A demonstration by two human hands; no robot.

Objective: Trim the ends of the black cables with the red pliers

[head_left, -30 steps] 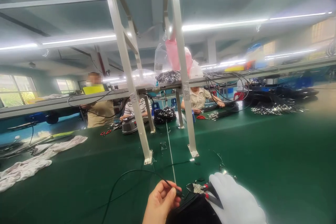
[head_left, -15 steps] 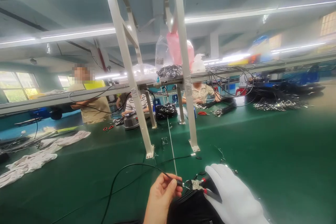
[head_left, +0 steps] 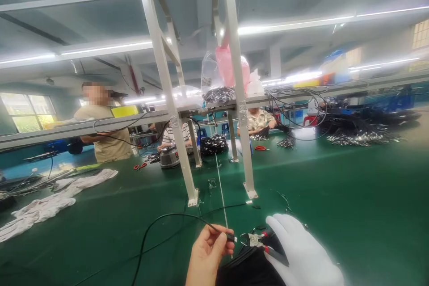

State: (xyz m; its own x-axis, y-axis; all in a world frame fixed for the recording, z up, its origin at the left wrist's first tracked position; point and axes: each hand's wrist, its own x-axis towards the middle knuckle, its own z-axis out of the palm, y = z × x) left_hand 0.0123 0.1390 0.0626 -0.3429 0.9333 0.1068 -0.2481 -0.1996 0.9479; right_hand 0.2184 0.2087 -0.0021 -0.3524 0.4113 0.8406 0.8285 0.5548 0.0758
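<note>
Bare, my left hand (head_left: 211,250) pinches a black cable (head_left: 147,232) just behind its plug (head_left: 232,237), whose pale metal tip points right. From the plug the cable loops up and away to the left, then down past the bottom edge. My right hand (head_left: 301,250), in a white glove, is closed round the dark red-and-black handles of a pair of cutting pliers (head_left: 256,240). The pliers' jaws are spread and face the plug, with a small gap between. Dark fabric or a black bundle (head_left: 251,268) lies below both hands; I cannot tell which.
Small black scraps (head_left: 260,228) lie beyond the pliers. Two white rack posts (head_left: 250,170) stand bolted to the green tabletop (head_left: 150,196). White cloths (head_left: 50,203) lie at left, red-handled tools (head_left: 260,148) farther back, cable bundles (head_left: 358,129) at far right. Several people work across the table.
The pliers have drawn slightly right, away from the plug, so the jaws no longer meet its tip. My left hand still holds the cable. The whole view has shifted a little.
</note>
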